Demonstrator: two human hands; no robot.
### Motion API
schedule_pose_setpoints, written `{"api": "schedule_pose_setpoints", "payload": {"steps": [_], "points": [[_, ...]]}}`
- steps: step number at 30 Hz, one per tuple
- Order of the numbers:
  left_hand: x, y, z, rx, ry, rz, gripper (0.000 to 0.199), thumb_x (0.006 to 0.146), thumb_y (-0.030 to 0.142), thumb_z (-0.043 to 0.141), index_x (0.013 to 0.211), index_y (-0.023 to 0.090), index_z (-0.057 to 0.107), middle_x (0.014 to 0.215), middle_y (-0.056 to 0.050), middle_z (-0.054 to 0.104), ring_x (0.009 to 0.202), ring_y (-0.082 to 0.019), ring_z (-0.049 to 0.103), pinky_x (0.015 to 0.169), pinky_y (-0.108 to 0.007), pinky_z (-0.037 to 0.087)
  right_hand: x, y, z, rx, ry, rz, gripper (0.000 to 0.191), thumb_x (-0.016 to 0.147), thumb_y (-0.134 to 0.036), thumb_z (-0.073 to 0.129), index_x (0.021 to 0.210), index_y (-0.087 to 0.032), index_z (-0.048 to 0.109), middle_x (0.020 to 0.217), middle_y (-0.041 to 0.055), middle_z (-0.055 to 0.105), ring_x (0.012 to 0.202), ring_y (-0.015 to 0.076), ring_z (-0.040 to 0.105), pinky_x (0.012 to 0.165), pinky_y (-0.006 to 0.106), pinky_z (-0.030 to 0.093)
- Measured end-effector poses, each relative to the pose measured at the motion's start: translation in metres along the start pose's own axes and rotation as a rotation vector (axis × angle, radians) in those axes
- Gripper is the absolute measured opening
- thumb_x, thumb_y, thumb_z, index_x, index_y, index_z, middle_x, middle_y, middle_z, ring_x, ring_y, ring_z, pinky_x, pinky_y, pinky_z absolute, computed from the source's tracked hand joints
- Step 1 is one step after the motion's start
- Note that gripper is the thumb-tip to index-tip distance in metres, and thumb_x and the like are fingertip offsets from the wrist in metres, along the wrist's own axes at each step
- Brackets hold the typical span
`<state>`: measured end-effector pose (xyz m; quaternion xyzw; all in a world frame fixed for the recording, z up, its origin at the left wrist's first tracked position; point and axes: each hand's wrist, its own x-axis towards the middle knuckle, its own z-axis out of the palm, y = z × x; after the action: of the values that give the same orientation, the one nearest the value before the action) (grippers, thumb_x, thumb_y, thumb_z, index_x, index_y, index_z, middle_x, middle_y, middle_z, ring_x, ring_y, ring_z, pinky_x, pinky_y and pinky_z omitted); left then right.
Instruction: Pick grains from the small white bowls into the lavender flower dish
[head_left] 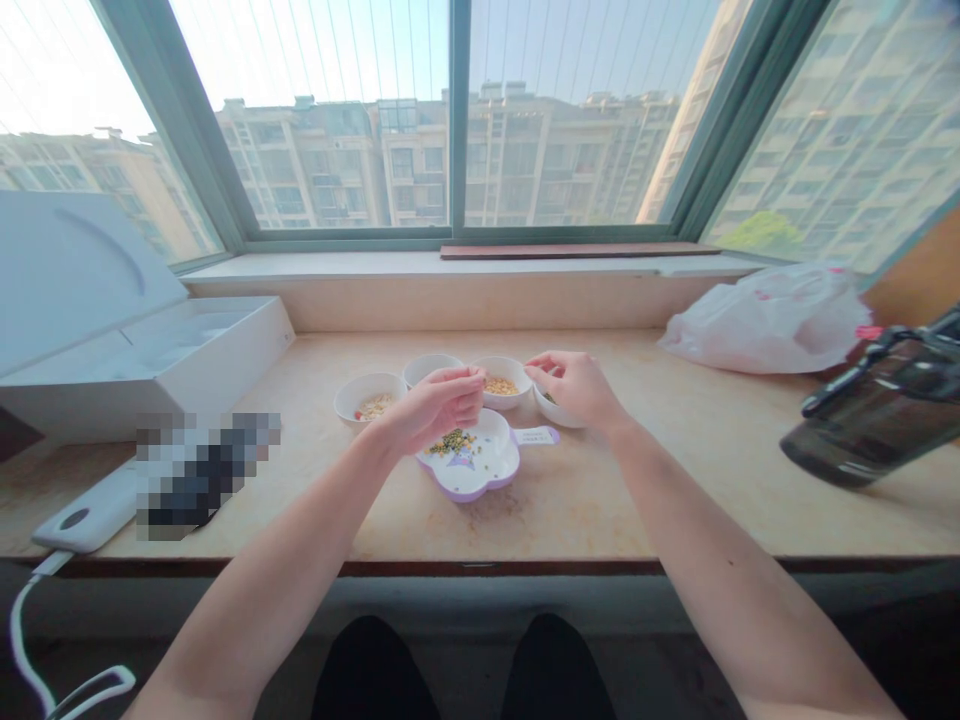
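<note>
My left hand is closed in a pinch above the back left of a purple-rimmed, flower-shaped dish; whatever its fingertips hold is too small to name. Green and yellow grains lie in that dish. My right hand has its fingers bent together at the rim of the right white bowl, and its grip is partly hidden. Yellow grains fill the bottom of a middle bowl. The left bowl holds pale pieces and something red. Another white bowl stands behind my left hand.
An open white box and a white power bank with a cable are at left, beside a blurred dark object. A plastic bag and a dark jug stand at right. Windows rise behind.
</note>
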<state>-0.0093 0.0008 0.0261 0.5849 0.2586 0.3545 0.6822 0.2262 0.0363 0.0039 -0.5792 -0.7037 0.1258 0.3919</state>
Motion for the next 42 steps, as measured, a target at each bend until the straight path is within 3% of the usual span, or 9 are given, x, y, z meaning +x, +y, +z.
{"api": "schedule_pose_setpoints", "payload": {"steps": [4,9,20,25,27,30,32,35,42], "points": [[0.001,-0.002,0.0,-0.023,0.003,-0.002,0.032,0.085,0.041,0.07,0.078,0.021,0.046,0.062,0.007,0.026,0.053,-0.008,0.028,0.052,-0.025,0.026,-0.012,-0.014,0.006,0.447,-0.153,-0.096,0.032,0.083,-0.046,0.071,0.097,-0.017,0.076,0.082,0.0048,0.074,0.064,0.014,0.061,0.059,0.027,0.046],[0.003,-0.006,0.001,-0.089,0.01,-0.013,0.034,0.085,0.038,0.073,0.076,0.019,0.046,0.061,0.007,0.03,0.053,-0.007,0.03,0.05,-0.022,0.026,-0.023,-0.025,0.011,0.68,-0.298,-0.091,0.039,0.072,-0.045,0.084,0.1,-0.019,0.076,0.076,-0.0001,0.069,0.053,0.0094,0.055,0.049,0.024,0.043],[0.013,-0.026,-0.001,-0.147,0.035,-0.104,0.03,0.081,0.033,0.079,0.079,0.016,0.054,0.062,0.007,0.035,0.054,-0.005,0.031,0.052,-0.022,0.025,-0.025,-0.024,0.023,0.609,-0.247,-0.047,0.039,0.068,-0.052,0.085,0.089,-0.018,0.082,0.067,0.002,0.069,0.051,0.0119,0.057,0.045,0.026,0.046],[0.014,-0.026,-0.003,-0.1,0.032,-0.069,0.03,0.082,0.037,0.077,0.079,0.016,0.055,0.064,0.007,0.036,0.055,-0.005,0.03,0.053,-0.022,0.024,-0.023,-0.022,0.025,0.515,-0.14,-0.184,0.034,0.074,-0.051,0.081,0.086,-0.02,0.082,0.081,0.0052,0.075,0.058,0.0133,0.061,0.053,0.028,0.05],[0.011,-0.022,-0.005,0.02,0.055,-0.038,0.028,0.085,0.04,0.072,0.083,0.016,0.058,0.064,0.006,0.039,0.055,-0.006,0.033,0.054,-0.023,0.026,-0.023,-0.021,0.024,0.469,-0.104,-0.21,0.032,0.077,-0.05,0.079,0.086,-0.02,0.081,0.078,0.0047,0.075,0.057,0.0136,0.062,0.055,0.028,0.049],[0.007,-0.018,-0.008,0.432,0.045,-0.006,0.025,0.088,0.041,0.066,0.091,0.016,0.067,0.065,0.003,0.051,0.059,-0.009,0.043,0.056,-0.024,0.03,-0.02,-0.018,0.02,0.39,-0.06,-0.173,0.031,0.081,-0.05,0.075,0.085,-0.02,0.079,0.065,0.0019,0.071,0.054,0.0145,0.061,0.054,0.028,0.047],[0.005,-0.017,-0.01,0.758,-0.042,-0.005,0.019,0.085,0.035,0.067,0.092,0.018,0.072,0.07,0.0,0.06,0.063,-0.012,0.05,0.059,-0.025,0.033,-0.016,-0.015,0.015,0.299,-0.005,-0.151,0.03,0.084,-0.049,0.071,0.084,-0.02,0.078,0.063,0.0015,0.07,0.054,0.0151,0.061,0.057,0.028,0.047],[0.006,-0.023,-0.012,1.075,-0.19,-0.01,0.01,0.079,0.023,0.07,0.086,0.019,0.076,0.075,-0.001,0.066,0.067,-0.015,0.055,0.062,-0.028,0.035,-0.008,-0.009,0.007,0.058,0.077,-0.148,0.026,0.089,-0.042,0.066,0.081,-0.02,0.076,0.078,0.0044,0.076,0.064,0.017,0.065,0.066,0.03,0.048],[0.012,-0.033,-0.009,1.223,-0.268,0.02,0.009,0.077,0.016,0.069,0.073,0.02,0.076,0.074,-0.001,0.069,0.07,-0.017,0.057,0.065,-0.031,0.036,0.001,0.005,-0.006,-0.439,0.086,0.095,0.026,0.092,-0.039,0.06,0.083,-0.021,0.076,0.089,0.0088,0.078,0.086,0.0265,0.07,0.072,0.034,0.046]]}}
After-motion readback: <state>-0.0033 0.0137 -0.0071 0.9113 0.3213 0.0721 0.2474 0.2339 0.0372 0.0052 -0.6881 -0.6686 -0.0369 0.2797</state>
